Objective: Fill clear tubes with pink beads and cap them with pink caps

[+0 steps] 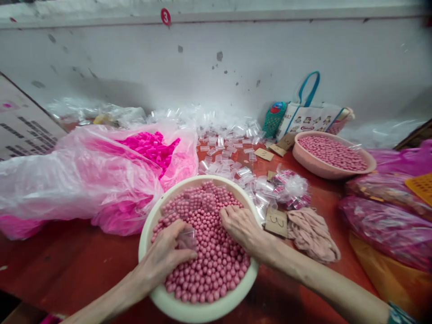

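Note:
A cream plastic basin point(147, 238) full of round pink beads point(209, 256) stands in front of me. My left hand point(165, 249) is over the left side of the beads, its thumb and fingers closed on a small clear plastic bag point(187, 239). On the right side of the basin, my right hand point(241, 225) presses into the beads with its fingers curled round some of them; the fingertips are partly hidden. Several clear bags filled with beads point(199, 200) lie on the loose beads at the basin's far side.
At left, a large plastic bag point(77, 166) spills bright pink pieces point(151, 146). Clear plastic pieces point(222, 162) lie scattered behind the basin. A second basin of beads point(313, 165), a crumpled cloth point(312, 234), a cardboard tag point(276, 221) and a tote bag point(307, 119) are on the right.

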Demonstrator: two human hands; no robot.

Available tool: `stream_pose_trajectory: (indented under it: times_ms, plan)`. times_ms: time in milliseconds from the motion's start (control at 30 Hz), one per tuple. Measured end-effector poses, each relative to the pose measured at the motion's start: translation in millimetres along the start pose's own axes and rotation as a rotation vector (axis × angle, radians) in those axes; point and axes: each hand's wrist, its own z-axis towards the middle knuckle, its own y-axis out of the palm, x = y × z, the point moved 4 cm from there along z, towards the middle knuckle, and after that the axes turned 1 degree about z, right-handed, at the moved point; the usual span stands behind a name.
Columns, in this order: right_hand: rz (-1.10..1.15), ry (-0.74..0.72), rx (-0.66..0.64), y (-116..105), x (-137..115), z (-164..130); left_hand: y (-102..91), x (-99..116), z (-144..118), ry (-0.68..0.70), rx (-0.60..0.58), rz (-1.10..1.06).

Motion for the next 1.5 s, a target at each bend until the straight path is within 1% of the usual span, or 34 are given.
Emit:
stream_pose_trajectory:
  times_ms: [67, 133, 200, 267, 333, 433, 467, 533, 600, 667, 733, 833, 900, 933, 1033, 1067, 1133, 1167, 1200, 1267, 1300, 1367, 1433, 1500]
  plan:
    - [0.009, -0.030, 0.002, -2.5, 1.0, -1.1, -9.2, 7.0, -2.7, 0.054, 0.092, 0.036]
    - [0.013, -0.046, 0.000, 1.2, 2.7, 1.1, -17.5, 12.5, -5.1, 0.116, 0.178, 0.108]
    - [0.005, -0.048, -0.002, 9.4, 4.2, 5.3, -19.2, 14.8, -6.6, 0.158, 0.200, 0.212]
    - [-0.016, -0.044, 0.005, 18.1, 4.4, 9.0, -14.4, 14.5, -6.9, 0.185, 0.167, 0.317]
    - [-0.043, -0.051, 0.017, 23.2, 3.0, 9.6, -7.5, 14.8, -6.9, 0.226, 0.140, 0.376]
    - [-0.074, -0.074, 0.035, 20.4, 0.5, 3.4, 0.6, 18.9, -6.3, 0.292, 0.118, 0.464]
    - [-0.080, -0.086, 0.043, 17.5, 0.1, 0.0, 2.7, 19.7, -5.7, 0.288, 0.096, 0.527]
    - [-0.082, -0.111, 0.057, 12.6, 0.9, -6.8, 6.6, 18.7, -4.4, 0.241, 0.015, 0.649]
    - [-0.076, -0.131, 0.061, 13.3, 3.5, -12.5, 8.7, 15.8, -4.7, 0.207, -0.049, 0.663]
    - [-0.063, -0.120, 0.079, 20.1, 8.0, -17.2, 7.7, 14.2, -6.5, 0.216, -0.039, 0.573]
    - [-0.032, -0.088, 0.123, 28.4, 13.8, -21.6, 4.8, 14.0, -8.8, 0.216, -0.016, 0.494]
    - [0.044, -0.096, 0.195, 31.0, 20.9, -26.4, 1.2, 18.0, -10.7, 0.196, -0.038, 0.494]
    - [0.091, -0.130, 0.188, 25.2, 23.3, -25.9, 0.5, 23.7, -10.2, 0.226, -0.029, 0.547]
    - [0.107, -0.129, 0.166, 21.4, 24.0, -24.3, 1.3, 26.1, -9.3, 0.246, -0.012, 0.611]
    - [0.103, -0.059, 0.080, 14.5, 20.4, -16.6, 9.9, 27.1, -4.6, 0.282, 0.035, 0.859]
    - [0.084, -0.036, 0.063, 14.8, 16.5, -14.1, 14.1, 25.5, -3.1, 0.290, 0.039, 0.914]
    - [0.052, -0.006, 0.038, 19.3, 5.7, -9.5, 22.4, 21.0, -1.4, 0.325, 0.029, 0.942]
    - [0.049, 0.008, 0.029, 22.9, 0.3, -7.4, 26.0, 18.5, -1.6, 0.361, 0.014, 0.923]
    - [0.057, 0.012, 0.022, 26.8, -4.7, -5.5, 29.0, 16.0, -2.2, 0.407, -0.011, 0.858]
    - [0.103, -0.008, 0.017, 33.9, -11.1, -2.1, 31.9, 11.2, -3.3, 0.487, -0.064, 0.626]
    - [0.134, -0.025, 0.017, 36.7, -11.8, -0.7, 32.1, 8.8, -2.6, 0.505, -0.085, 0.491]
    - [0.210, -0.050, 0.027, 41.7, -7.8, 1.9, 31.5, 4.9, 2.2, 0.485, -0.092, 0.307]
    - [0.293, -0.037, 0.037, 46.8, 1.5, 4.6, 31.0, 5.1, 10.0, 0.431, -0.071, 0.251]
    - [0.372, 0.007, 0.041, 52.1, 11.9, 7.5, 30.1, 11.5, 17.9, 0.375, -0.059, 0.169]
